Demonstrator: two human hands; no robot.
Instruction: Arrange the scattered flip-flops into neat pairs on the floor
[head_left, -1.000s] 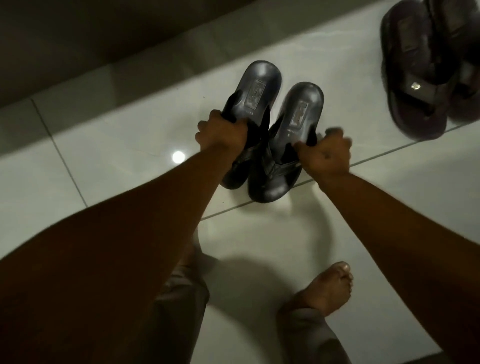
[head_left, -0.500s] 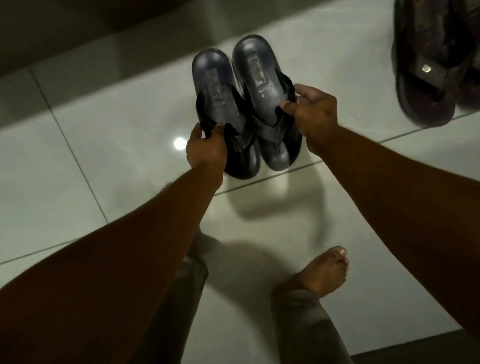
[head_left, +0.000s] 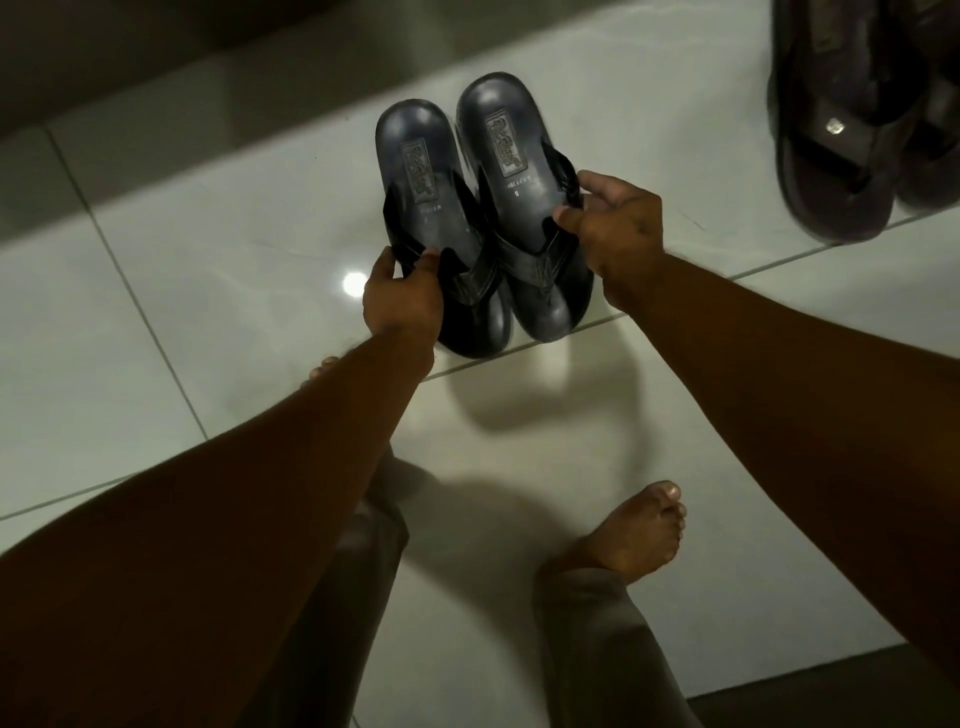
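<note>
With one black flip-flop (head_left: 434, 208) gripped by the left hand (head_left: 402, 296) and its mate (head_left: 524, 202) by the right hand (head_left: 615, 228), the pair could be set down askew on the floor (head_left: 234, 234) if released unevenly.

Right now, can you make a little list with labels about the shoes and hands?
left hand: grips strap of left black flip-flop
right hand: grips strap of right black flip-flop
black pair: side by side, toes toward the person
on floor or lifted: cannot tell
brown flip-flops: on white tiled floor, far right
bare foot: on floor, lower right
</note>
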